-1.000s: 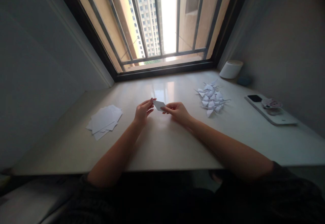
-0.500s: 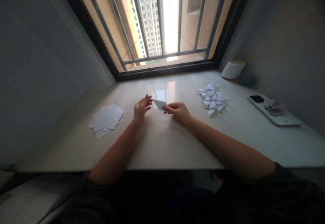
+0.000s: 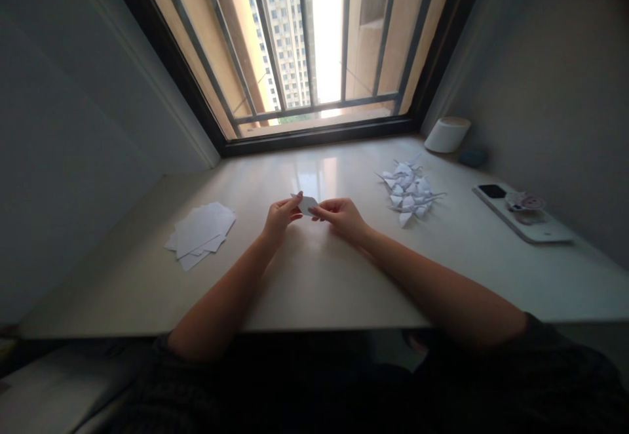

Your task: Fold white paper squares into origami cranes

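Observation:
Between my two hands, above the middle of the white tabletop, is a small folded piece of paper (image 3: 308, 205). My left hand (image 3: 282, 216) pinches its left end, thumb on top. The right end is gripped by my right hand (image 3: 343, 216) between thumb and fingers. Left of my hands lies a loose stack of white paper sheets (image 3: 200, 232), fanned unevenly. To the right is a heap of small folded paper pieces (image 3: 409, 190) with pointed ends.
A smartphone (image 3: 535, 229) with a round grip on its back lies at the right. Behind it stand a white rounded container (image 3: 447, 135) and a small dark teal object (image 3: 472, 157) by the wall. A barred window (image 3: 314, 138) borders the tabletop's far edge (image 3: 255, 166).
My left hand has moved right and closed on the paper's left end; before, its fingers were apart beside it. The right hand keeps its hold. The view has shifted slightly.

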Available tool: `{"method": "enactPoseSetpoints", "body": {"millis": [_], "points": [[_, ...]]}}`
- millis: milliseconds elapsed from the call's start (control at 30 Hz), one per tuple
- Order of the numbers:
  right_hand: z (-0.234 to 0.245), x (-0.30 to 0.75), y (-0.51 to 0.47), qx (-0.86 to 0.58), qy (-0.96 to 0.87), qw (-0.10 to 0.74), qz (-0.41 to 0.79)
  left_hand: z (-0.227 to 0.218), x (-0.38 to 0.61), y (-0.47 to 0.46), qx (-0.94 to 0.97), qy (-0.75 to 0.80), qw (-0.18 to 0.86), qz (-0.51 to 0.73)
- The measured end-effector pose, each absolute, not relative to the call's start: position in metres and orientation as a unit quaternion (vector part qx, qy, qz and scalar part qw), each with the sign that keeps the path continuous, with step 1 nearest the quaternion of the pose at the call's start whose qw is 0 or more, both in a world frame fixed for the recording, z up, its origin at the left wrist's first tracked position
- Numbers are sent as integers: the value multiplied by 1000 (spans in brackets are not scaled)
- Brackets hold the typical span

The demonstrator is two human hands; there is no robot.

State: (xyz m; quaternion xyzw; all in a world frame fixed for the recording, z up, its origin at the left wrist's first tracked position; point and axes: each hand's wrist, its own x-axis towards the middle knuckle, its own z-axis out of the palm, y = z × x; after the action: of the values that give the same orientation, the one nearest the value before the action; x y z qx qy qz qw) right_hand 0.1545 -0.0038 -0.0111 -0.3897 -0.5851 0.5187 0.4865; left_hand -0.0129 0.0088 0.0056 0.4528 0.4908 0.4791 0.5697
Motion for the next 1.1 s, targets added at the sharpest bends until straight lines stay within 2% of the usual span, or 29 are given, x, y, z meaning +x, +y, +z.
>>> {"method": "enactPoseSetpoints", "body": {"millis": [433,600,767,933,1100], "points": [[-11,154,-4,-395,-588,480,517,4,-16,11,433,477,586,492],[-11,154,-4,-396,-595,473,515,4,-15,11,429,502,555,506],[-18,154,-2,-391,-602,472,512,4,-22,18,415,544,476,552],[-24,156,5,-439,-574,530,444,5,-23,18,451,532,474,538],[-21,160,5,-477,-585,582,302,6,-10,6,542,495,530,425]]}}
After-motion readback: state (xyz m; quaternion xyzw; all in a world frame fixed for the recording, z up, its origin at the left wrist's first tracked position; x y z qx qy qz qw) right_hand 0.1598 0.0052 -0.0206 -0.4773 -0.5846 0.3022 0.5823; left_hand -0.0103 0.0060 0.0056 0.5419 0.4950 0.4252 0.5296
